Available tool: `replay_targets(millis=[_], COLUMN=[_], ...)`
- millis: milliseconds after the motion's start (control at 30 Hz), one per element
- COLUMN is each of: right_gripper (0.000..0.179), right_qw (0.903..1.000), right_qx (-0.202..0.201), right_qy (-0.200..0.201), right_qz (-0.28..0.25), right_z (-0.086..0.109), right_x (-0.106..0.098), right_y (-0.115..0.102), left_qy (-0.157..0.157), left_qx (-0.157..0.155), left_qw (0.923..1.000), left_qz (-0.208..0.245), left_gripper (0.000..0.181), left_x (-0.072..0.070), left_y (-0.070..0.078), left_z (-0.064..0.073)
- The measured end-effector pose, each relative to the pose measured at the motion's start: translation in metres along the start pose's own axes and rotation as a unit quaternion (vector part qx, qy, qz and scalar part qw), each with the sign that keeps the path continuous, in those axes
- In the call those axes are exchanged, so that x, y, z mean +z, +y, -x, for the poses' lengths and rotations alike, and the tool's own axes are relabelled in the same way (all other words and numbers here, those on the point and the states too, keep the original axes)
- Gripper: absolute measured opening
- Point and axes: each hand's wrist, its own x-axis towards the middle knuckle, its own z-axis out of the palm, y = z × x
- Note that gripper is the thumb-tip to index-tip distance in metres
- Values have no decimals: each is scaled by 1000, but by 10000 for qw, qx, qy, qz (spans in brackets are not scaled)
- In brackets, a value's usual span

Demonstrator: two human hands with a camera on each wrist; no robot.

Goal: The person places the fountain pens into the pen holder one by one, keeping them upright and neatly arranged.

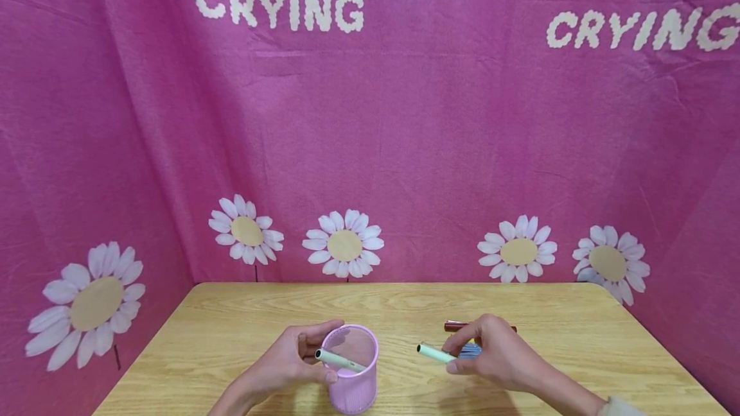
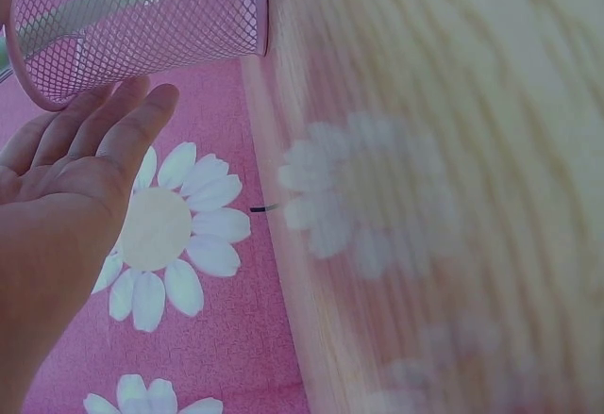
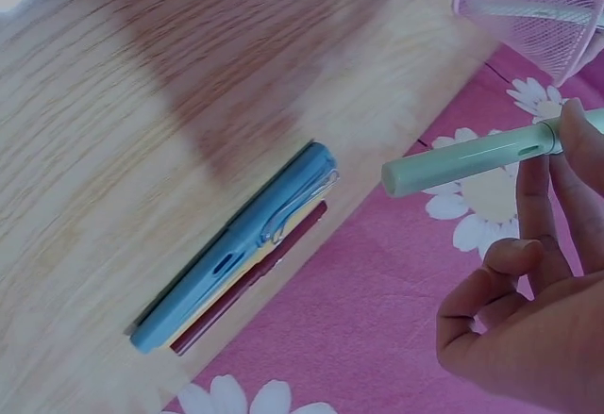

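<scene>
A pink mesh pen cup (image 1: 354, 398) stands upright on the table, gripped near its rim by my left hand (image 1: 274, 363), thumb in front and fingers behind. Inside the cup leans a pale green pen (image 1: 340, 361), its end above the rim. To the cup's right, my right hand (image 1: 498, 353) pinches a mint green pen (image 3: 462, 161) between thumb and fingertips, clear of the table. Beneath and beyond that hand lie a blue pen (image 3: 231, 252) with a metal clip, a yellow pen (image 3: 304, 214) mostly hidden, and a dark red pen (image 3: 255, 275), side by side.
The wooden table (image 1: 405, 300) has rounded far corners. A pink cloth (image 1: 416, 146) with daisies and white lettering hangs behind it and along both sides.
</scene>
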Motion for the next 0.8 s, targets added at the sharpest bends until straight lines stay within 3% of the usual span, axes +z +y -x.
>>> replay_targets(millis=[800], right_gripper=[14], right_qw=[9978], right_qx=[7], right_qy=[365], right_qz=[-558], right_z=[-23], right_x=[13], right_y=[-36], left_qy=[7], left_qx=[39], left_qw=[10000], left_qz=[-6], left_gripper=[84], left_x=[0], left_y=[-2], left_z=[0])
